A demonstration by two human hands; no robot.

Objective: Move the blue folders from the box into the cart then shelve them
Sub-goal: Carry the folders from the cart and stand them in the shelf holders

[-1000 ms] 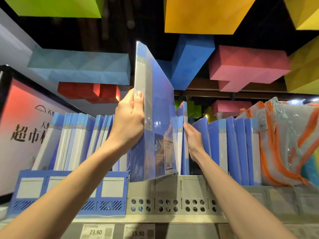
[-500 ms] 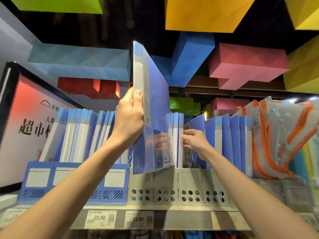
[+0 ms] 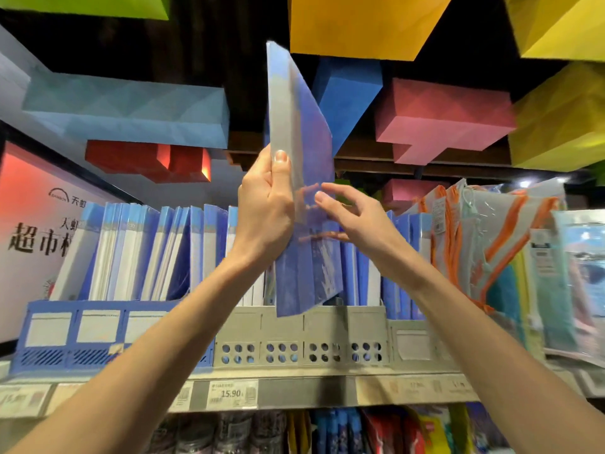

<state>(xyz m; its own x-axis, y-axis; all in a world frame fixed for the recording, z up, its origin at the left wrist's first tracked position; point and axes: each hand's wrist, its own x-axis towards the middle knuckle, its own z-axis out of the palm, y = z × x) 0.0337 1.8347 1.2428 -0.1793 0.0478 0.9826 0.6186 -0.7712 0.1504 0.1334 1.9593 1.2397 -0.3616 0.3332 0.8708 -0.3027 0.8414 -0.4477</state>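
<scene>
My left hand (image 3: 265,211) grips the spine edge of a translucent blue folder (image 3: 299,132), held upright above the grey file rack (image 3: 301,339). The folder's lower corner sits level with the rack's top edge. My right hand (image 3: 353,217) is against the folder's right face, fingers spread and partly seen through the plastic. More blue folders (image 3: 140,250) stand in rows on the shelf, left and right of the held one.
A blue file rack (image 3: 75,335) holds folders at the left. Orange-striped plastic pouches (image 3: 491,244) stand at the right. Price tags (image 3: 230,393) line the shelf edge. Coloured blocks hang overhead. A red sign (image 3: 29,224) is at the far left.
My right hand left the gap between the shelved folders and rose to the held folder's right side. The held folder moved right and turned more edge-on.
</scene>
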